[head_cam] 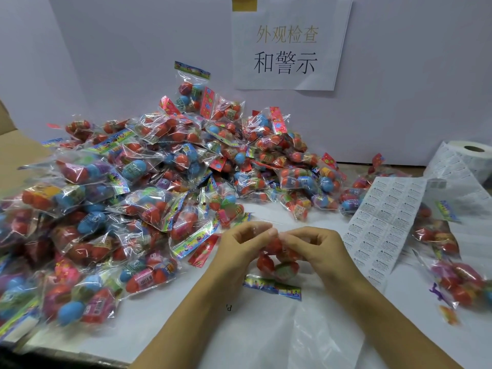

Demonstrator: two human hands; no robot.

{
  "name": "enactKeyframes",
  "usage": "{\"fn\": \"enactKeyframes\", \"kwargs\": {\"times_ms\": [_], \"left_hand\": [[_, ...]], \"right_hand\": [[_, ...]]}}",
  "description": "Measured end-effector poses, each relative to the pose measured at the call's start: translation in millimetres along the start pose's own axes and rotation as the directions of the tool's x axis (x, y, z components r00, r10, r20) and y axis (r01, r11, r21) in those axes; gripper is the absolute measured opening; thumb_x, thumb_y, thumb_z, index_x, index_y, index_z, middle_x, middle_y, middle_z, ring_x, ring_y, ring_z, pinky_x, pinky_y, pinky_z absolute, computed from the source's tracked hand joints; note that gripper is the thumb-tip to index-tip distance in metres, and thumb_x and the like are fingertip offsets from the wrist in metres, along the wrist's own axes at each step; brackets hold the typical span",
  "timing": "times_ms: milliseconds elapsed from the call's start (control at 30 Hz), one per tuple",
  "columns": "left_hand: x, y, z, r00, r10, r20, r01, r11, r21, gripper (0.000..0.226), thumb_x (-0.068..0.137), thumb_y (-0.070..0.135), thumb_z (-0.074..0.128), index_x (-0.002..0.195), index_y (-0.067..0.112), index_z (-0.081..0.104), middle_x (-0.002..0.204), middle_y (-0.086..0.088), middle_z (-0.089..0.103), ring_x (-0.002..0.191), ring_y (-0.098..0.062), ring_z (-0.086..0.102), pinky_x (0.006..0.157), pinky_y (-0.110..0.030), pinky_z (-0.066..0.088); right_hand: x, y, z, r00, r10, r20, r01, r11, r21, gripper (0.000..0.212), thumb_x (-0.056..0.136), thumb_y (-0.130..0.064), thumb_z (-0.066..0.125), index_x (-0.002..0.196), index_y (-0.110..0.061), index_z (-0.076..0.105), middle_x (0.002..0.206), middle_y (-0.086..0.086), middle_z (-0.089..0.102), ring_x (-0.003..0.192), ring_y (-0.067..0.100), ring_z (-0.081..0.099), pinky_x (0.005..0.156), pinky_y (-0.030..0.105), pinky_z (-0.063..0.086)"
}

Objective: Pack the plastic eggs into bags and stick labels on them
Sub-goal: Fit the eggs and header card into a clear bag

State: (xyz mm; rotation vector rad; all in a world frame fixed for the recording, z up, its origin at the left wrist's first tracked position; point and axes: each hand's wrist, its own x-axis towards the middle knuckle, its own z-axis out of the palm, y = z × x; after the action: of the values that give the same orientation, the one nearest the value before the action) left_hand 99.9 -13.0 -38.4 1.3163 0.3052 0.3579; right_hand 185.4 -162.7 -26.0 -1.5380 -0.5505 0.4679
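Observation:
A clear bag of plastic eggs (277,262), mostly red with one green, lies on the white table just in front of me, its colourful header card (273,286) pointing toward me. My left hand (239,247) and my right hand (316,249) both pinch the bag's far end with curled fingers, the fingertips nearly touching. A strip of white warning labels (383,225) lies to the right of my right hand, running back to a label roll (471,155).
A big heap of filled egg bags (149,182) covers the left and centre of the table (186,328). A few more bags (458,280) lie at the right. A cardboard box (16,153) stands at far left. A paper sign (287,43) hangs on the back wall.

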Motion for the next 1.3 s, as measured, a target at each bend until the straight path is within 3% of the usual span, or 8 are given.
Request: {"fn": "enactKeyframes", "kwargs": {"times_ms": [267, 433, 567, 700, 867, 1033, 1133, 1300], "left_hand": [[2, 4, -6, 0.999, -0.034, -0.006, 0.033, 0.998, -0.059, 0.034, 0.062, 0.030, 0.088, 0.084, 0.005, 0.082, 0.087, -0.018, 0.077, 0.081, -0.026, 0.074, 0.075, -0.031, 0.061], [3, 10, -8, 0.994, -0.112, 0.012, 0.112, 0.984, -0.136, 0.028, 0.078, 0.028, 0.075, 0.091, 0.004, 0.081, 0.097, -0.017, 0.076, 0.093, -0.032, 0.071, 0.095, -0.046, 0.055], [-1, 15, -6, 0.991, -0.126, 0.042, 0.132, 0.974, -0.185, 0.031, 0.083, 0.033, 0.068, 0.092, 0.007, 0.083, 0.092, -0.009, 0.077, 0.073, -0.013, 0.072, 0.058, -0.015, 0.054], [2, 12, -8, 0.992, -0.118, 0.041, 0.124, 0.973, -0.196, 0.037, 0.084, 0.038, 0.067, 0.098, 0.008, 0.083, 0.104, -0.012, 0.077, 0.092, -0.021, 0.071, 0.093, -0.032, 0.051], [5, 11, -10, 0.993, -0.108, 0.053, 0.118, 0.966, -0.229, 0.032, 0.086, 0.037, 0.063, 0.092, 0.013, 0.084, 0.103, -0.008, 0.078, 0.083, -0.014, 0.073, 0.083, -0.027, 0.055], [2, 11, -6, 0.990, -0.119, -0.081, 0.101, 0.976, -0.195, 0.032, 0.082, 0.045, 0.064, 0.085, 0.020, 0.085, 0.097, -0.001, 0.080, 0.080, -0.007, 0.075, 0.065, -0.021, 0.057], [4, 13, -6, 0.980, -0.080, -0.181, 0.041, 0.977, -0.209, 0.031, 0.086, 0.043, 0.066, 0.086, 0.018, 0.084, 0.097, -0.002, 0.080, 0.081, -0.008, 0.076, 0.065, -0.022, 0.057], [2, 10, 0, 0.990, 0.061, -0.125, -0.081, 0.983, -0.164, 0.030, 0.076, 0.040, 0.078, 0.088, 0.013, 0.084, 0.101, -0.009, 0.079, 0.089, -0.013, 0.074, 0.069, -0.019, 0.056]], "right_hand": [[4, -2, -4, 0.999, -0.034, 0.011, 0.034, 0.999, 0.033, 0.030, 0.065, -0.034, 0.083, 0.081, -0.009, 0.082, 0.081, 0.016, 0.077, 0.078, 0.030, 0.076, 0.069, 0.030, 0.061], [9, -5, -9, 0.998, -0.044, 0.034, 0.039, 0.990, 0.137, 0.023, 0.062, -0.032, 0.081, 0.075, -0.013, 0.083, 0.080, 0.011, 0.077, 0.075, 0.019, 0.075, 0.067, 0.024, 0.059], [11, -5, -13, 0.998, -0.026, 0.055, 0.015, 0.980, 0.197, 0.018, 0.069, -0.029, 0.075, 0.078, -0.015, 0.084, 0.085, 0.009, 0.078, 0.078, 0.016, 0.075, 0.068, 0.021, 0.058], [13, -3, -14, 0.998, -0.022, 0.067, 0.008, 0.977, 0.211, 0.021, 0.080, -0.028, 0.067, 0.083, -0.016, 0.084, 0.095, 0.009, 0.079, 0.087, 0.015, 0.074, 0.071, 0.021, 0.057], [14, 0, -14, 0.994, -0.009, 0.104, -0.015, 0.974, 0.225, 0.030, 0.092, -0.025, 0.057, 0.086, -0.012, 0.083, 0.099, 0.011, 0.077, 0.088, 0.016, 0.072, 0.073, 0.028, 0.059], [13, 7, -11, 0.999, -0.027, -0.046, 0.029, 0.998, 0.059, 0.030, 0.105, -0.020, 0.050, 0.095, -0.019, 0.078, 0.103, -0.001, 0.077, 0.091, 0.010, 0.071, 0.069, 0.026, 0.058], [9, 12, -10, 0.933, -0.250, -0.259, 0.179, 0.947, -0.267, 0.013, 0.099, -0.025, 0.061, 0.103, -0.026, 0.073, 0.108, -0.011, 0.069, 0.094, 0.002, 0.067, 0.074, 0.029, 0.059], [1, 11, 4, 0.948, -0.297, -0.112, 0.265, 0.935, -0.237, 0.023, 0.086, -0.040, 0.069, 0.106, -0.032, 0.073, 0.103, -0.019, 0.071, 0.096, 0.004, 0.069, 0.076, 0.028, 0.058]]}}
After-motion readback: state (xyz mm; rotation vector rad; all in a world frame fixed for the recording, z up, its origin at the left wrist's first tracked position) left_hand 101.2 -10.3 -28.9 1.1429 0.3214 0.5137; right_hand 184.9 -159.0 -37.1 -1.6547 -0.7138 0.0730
